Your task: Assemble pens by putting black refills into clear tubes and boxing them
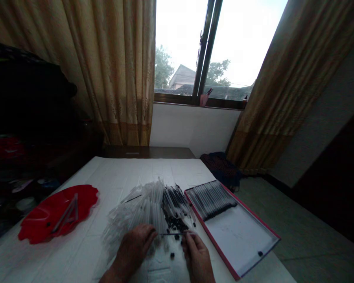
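Currently, thin stick: a dark, slender stick [171,234] is held level between both hands, to the left of the box, above the near edge of the black caps.
Left hand: the left hand [139,243] is the farther of the two from the box, thumb and fingertips pinched narrow at the left end of the stick, close against the clear tubes.
Right hand: the right hand [197,251] is just left of the box, its thumb and fingers closed on the other end of the stick.
Box: a shallow box [238,247] with a red rim lies slanted along the right side of the white table [85,247].
Filled tubes: a row of tubes [212,199] with black ends lies side by side in the far part of the box; one black cap [260,254] sits near its close right corner.
Clear tubes: a big loose heap [149,204] spreads left of the box.
Dark sticks: a bundle [175,198] lies between that heap and the box.
Black caps: a small pile [177,224] lies left of the box, with a few strays nearer.
Red plate: a wavy-edged plate [87,192] stands well left of the box, holding some clear pieces [67,216].
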Demonstrator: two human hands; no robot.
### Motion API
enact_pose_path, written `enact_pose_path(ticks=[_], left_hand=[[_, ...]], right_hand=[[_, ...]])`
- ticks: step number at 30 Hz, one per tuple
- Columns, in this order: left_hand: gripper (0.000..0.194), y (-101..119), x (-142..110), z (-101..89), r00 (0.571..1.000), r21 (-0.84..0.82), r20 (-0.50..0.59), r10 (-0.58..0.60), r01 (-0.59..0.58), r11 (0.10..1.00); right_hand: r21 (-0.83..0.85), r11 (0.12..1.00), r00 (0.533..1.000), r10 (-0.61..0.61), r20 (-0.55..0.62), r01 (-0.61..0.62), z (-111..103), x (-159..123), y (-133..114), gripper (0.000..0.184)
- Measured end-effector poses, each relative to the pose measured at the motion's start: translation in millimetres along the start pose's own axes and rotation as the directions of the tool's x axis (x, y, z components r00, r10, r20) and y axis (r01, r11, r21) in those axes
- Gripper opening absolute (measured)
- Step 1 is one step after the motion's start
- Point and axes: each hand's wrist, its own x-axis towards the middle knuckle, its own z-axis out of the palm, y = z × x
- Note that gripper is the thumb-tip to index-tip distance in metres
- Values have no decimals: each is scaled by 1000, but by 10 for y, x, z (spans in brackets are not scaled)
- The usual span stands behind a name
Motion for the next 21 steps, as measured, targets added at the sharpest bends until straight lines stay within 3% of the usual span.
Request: enact_pose_path(ticks=[3, 10, 17, 19, 21], left_hand=[[21, -78, 218, -172, 986, 221, -27, -167, 168, 961], [13, -101, 598, -167, 933, 195, -45, -357, 359, 913], [23, -235, 772, -228, 851, -193, 25, -525, 519, 832], [23, -276, 733, -240, 832, -373, 77, -550, 535, 758], [20, -285, 634, -231, 822, -572, 160, -547, 529, 627]], right_hand=[[66, 998, 998, -13, -65, 18, -16, 63, -53, 49], [126, 991, 999, 39, -36, -34, -33, 65, -51, 50], [128, 992, 1000, 25, -15, -23, -39, 67, -53, 51], [135, 991, 999, 19, -26, -15, -45, 64, -52, 52], [134, 991, 999, 10, -36, -6, -57, 56, -41, 52]])
